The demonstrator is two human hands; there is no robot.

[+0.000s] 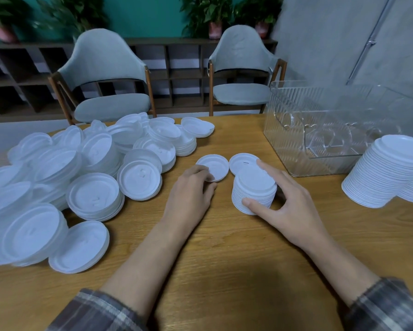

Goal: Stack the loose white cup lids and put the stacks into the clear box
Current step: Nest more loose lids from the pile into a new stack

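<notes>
Beside the short stack [254, 189]: one loose lid [212, 167] lies flat on the worktop [224, 247]; left hand [191, 189] fingers bend over its near rim, thumb at the edge
Right hand [284, 201]: thumb and fingers curl round the stack, steadying it
Step in hand: probably adding that lid; match its facing, centre it, press until nested
Clear box [320, 130]: far right, no lids visible inside

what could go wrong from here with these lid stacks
1. The right hand grips the short stack only by thumb and fingertips at its sides. If it is lifted this way, the lower lids might slip out.
2. The tall stack beside the box looks tilted. A brush from the right arm on the way to the box could topple it.
</notes>
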